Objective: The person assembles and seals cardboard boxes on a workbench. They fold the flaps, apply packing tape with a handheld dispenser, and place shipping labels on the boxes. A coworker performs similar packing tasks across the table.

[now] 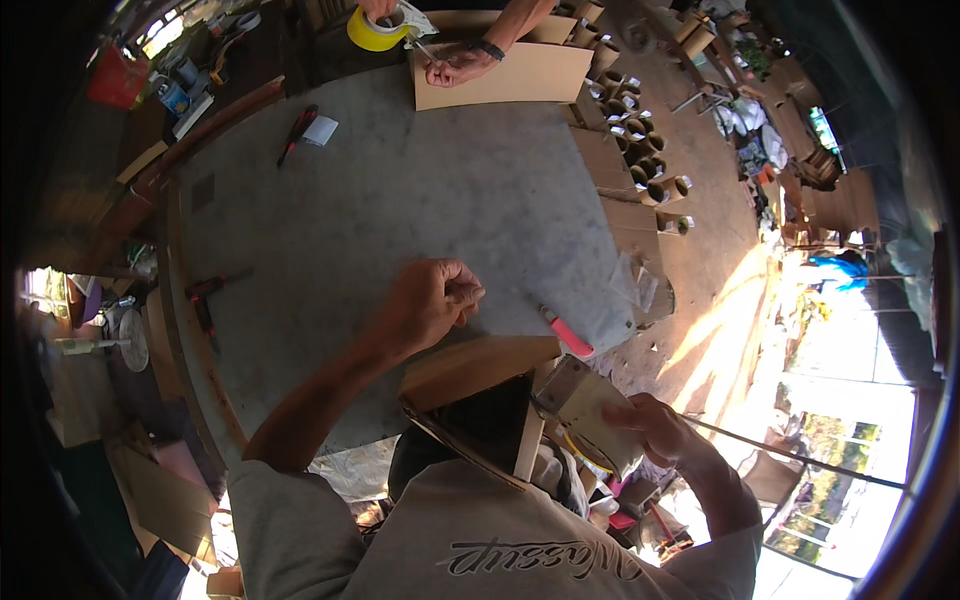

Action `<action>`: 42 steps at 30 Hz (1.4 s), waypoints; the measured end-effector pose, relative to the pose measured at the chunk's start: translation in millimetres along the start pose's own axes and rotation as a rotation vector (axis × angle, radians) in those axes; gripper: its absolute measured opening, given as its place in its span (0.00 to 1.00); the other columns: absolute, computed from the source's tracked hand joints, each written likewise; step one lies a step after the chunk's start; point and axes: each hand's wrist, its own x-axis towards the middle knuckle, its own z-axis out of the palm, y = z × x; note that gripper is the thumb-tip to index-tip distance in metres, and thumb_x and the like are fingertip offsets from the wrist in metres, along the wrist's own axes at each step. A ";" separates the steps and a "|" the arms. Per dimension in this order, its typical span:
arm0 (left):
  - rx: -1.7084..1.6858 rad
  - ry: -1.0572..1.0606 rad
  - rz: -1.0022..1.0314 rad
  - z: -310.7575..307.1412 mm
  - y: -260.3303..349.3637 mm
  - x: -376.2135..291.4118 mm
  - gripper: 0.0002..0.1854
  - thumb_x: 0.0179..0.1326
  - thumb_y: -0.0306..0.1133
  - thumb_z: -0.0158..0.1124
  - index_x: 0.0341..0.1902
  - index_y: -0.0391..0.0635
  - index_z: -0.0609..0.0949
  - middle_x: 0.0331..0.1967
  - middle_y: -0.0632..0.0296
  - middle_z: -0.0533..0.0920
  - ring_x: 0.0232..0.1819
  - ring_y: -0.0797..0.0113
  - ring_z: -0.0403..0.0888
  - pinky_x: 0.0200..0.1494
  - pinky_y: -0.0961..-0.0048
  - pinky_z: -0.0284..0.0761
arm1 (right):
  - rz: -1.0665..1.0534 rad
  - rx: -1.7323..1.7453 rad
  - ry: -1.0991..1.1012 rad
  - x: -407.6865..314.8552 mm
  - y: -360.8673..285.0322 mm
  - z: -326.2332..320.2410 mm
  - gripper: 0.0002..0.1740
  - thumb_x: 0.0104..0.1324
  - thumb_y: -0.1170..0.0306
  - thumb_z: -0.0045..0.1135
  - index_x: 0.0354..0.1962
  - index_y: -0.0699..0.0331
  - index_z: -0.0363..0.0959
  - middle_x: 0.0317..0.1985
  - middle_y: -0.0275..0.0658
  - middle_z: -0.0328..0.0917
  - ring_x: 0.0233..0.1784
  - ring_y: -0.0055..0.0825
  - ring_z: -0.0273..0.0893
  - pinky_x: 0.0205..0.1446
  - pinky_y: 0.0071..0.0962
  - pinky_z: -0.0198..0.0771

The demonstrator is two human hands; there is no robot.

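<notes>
My left hand [439, 300] hovers above the grey tabletop [375, 195], its fingers curled and the fingertips pinched together. Nothing shows between them. In my right hand [652, 435] is a packing tape dispenser [581, 397], its plate and toothed edge tilted against the right side of an open cardboard box [480, 375]. The box stands between my chest and the table edge, with a dark interior. Beyond its upper right corner lies a utility knife with a pink handle [566, 334].
Across the table, a co-worker's hands [461, 66] hold a yellow tape dispenser [375, 31] over a cardboard piece [510, 75]. Cordless drill [201, 300] and red-black tool [298, 133] lie leftward; a white paper [321, 130] is nearby. Cardboard tubes [637, 142] stand along the right side.
</notes>
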 end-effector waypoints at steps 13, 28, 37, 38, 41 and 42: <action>0.516 -0.017 0.388 45.9 -77.9 6.9 0.16 0.63 0.41 0.70 0.36 0.36 0.84 0.31 0.50 0.86 0.37 0.54 0.87 0.49 0.56 0.79 | 0.063 -0.121 0.005 11.0 9.7 -6.2 0.22 0.72 0.59 0.63 0.44 0.75 0.82 0.38 0.44 0.86 0.34 0.27 0.84 0.37 0.30 0.79; 0.834 0.415 0.437 133.2 37.2 -183.9 0.57 0.50 0.51 0.78 0.74 0.28 0.61 0.73 0.35 0.63 0.76 0.34 0.58 0.77 0.40 0.47 | -0.219 0.156 -0.362 63.1 55.7 -27.2 0.29 0.75 0.55 0.59 0.53 0.78 0.78 0.47 0.48 0.85 0.46 0.31 0.85 0.52 0.35 0.81; 0.963 0.601 0.291 177.1 10.9 -132.9 0.52 0.44 0.41 0.73 0.74 0.34 0.63 0.74 0.41 0.63 0.78 0.40 0.55 0.79 0.38 0.43 | -0.760 -0.122 -0.334 55.1 115.5 -45.2 0.28 0.76 0.54 0.54 0.56 0.75 0.76 0.34 0.41 0.83 0.32 0.24 0.78 0.40 0.29 0.74; 0.957 0.602 0.306 178.0 10.4 -134.3 0.52 0.44 0.42 0.73 0.74 0.35 0.64 0.73 0.42 0.64 0.78 0.40 0.55 0.79 0.39 0.44 | -0.731 -0.040 -0.432 45.1 121.6 -48.9 0.29 0.76 0.52 0.54 0.53 0.74 0.78 0.32 0.39 0.83 0.31 0.22 0.77 0.39 0.27 0.73; 0.986 0.633 0.363 184.8 9.4 -136.3 0.49 0.43 0.42 0.71 0.73 0.38 0.66 0.74 0.44 0.65 0.77 0.43 0.58 0.78 0.42 0.47 | -0.521 0.030 -0.325 26.1 139.8 -55.7 0.32 0.73 0.45 0.56 0.39 0.71 0.85 0.28 0.33 0.83 0.28 0.16 0.75 0.33 0.24 0.69; 1.000 0.628 0.363 187.3 9.3 -135.2 0.49 0.44 0.42 0.71 0.73 0.38 0.66 0.74 0.44 0.65 0.77 0.43 0.58 0.78 0.42 0.47 | -0.494 0.036 -0.294 27.0 144.5 -58.3 0.32 0.73 0.45 0.56 0.39 0.71 0.85 0.28 0.35 0.84 0.29 0.18 0.76 0.33 0.25 0.69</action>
